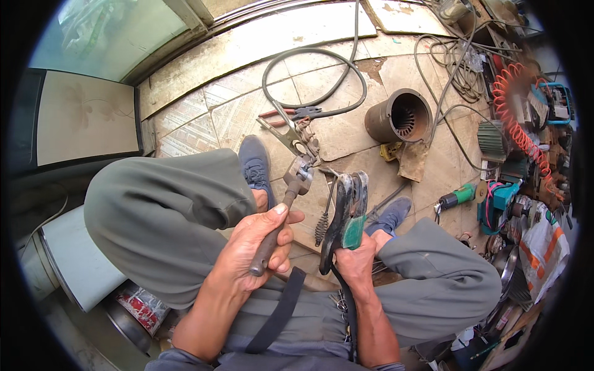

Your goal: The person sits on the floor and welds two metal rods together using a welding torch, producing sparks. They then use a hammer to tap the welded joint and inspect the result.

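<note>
My left hand (pixel 263 244) is closed round the brown handle of a hammer-like metal tool (pixel 265 250). Its blocky head, with a shiny silver part, points away from me. My right hand (pixel 356 263) grips a black and green thing with a scuffed grey edge (pixel 354 230); it is turned edge-on, so its kind is unclear. Beyond the tool's head stands a rusty metal bracket (pixel 291 139), partly hidden by it. Between my hands and lower down, a spring-handled chipping hammer (pixel 322 227) shows beside the black and green thing.
Red-handled pliers (pixel 278 117) lie by a looped black cable (pixel 266 80). A hollow motor housing (pixel 396 117) stands on the tiled floor. At right are a green angle grinder (pixel 456 196), a coiled orange hose (pixel 516 117) and assorted clutter. A white cylinder (pixel 80 253) is at left.
</note>
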A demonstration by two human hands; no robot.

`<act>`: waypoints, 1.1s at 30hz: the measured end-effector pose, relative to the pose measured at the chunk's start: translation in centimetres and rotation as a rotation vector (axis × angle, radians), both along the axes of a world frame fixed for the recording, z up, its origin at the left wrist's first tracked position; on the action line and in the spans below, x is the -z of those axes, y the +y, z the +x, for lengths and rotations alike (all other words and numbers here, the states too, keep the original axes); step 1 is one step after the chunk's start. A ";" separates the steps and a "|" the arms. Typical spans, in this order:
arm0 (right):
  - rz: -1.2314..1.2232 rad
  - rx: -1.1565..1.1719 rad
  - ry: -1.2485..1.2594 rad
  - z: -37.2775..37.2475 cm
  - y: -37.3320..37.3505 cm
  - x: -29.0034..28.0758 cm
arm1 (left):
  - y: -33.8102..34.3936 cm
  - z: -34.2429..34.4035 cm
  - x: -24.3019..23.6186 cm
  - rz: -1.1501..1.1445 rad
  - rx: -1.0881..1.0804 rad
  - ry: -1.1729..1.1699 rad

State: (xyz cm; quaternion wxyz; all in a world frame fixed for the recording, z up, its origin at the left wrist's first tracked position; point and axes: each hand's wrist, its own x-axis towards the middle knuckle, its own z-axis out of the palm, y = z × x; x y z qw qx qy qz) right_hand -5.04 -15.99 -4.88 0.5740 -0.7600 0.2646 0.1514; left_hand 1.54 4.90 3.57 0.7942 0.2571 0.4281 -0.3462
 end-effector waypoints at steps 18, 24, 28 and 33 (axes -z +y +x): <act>0.135 -0.037 0.033 0.7 0.9 0.5 | -0.3 -1.6 1.0 -0.223 -0.170 0.178; 0.139 0.067 0.060 0.7 0.6 0.8 | 0.3 -1.0 0.6 0.172 0.257 0.000; 0.126 0.113 0.037 0.7 0.0 0.3 | 0.5 -1.6 1.4 -0.120 -0.054 0.129; 0.098 0.075 -0.040 0.6 -0.7 -1.8 | -0.9 -4.0 3.9 -0.609 -0.305 0.247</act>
